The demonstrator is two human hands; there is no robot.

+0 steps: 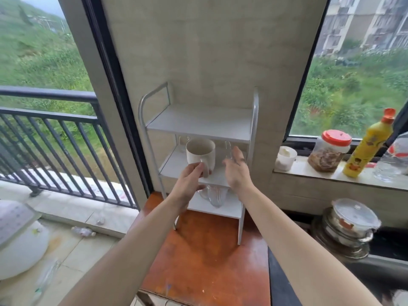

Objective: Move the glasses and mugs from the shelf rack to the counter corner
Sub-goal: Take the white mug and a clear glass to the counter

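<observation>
A white three-tier shelf rack [198, 123] stands on an orange-brown counter [205, 257] against the wall. My left hand [189, 180] grips the handle of a white mug [201, 153] held in front of the middle shelf. My right hand [237, 168] is beside it, fingers spread, reaching at a clear glass [228, 149] on the middle shelf. Another clear glass [182, 143] stands at the back left of that shelf, partly hidden by the mug. A clear glass mug [213, 196] sits on the bottom shelf. The top shelf holds nothing.
A window sill on the right carries a small white cup [286, 160], a red-lidded jar [330, 151], a yellow bottle [368, 146] and a clear bottle [393, 160]. Stacked lidded containers [348, 226] sit lower right. A balcony railing [55, 138] is at left.
</observation>
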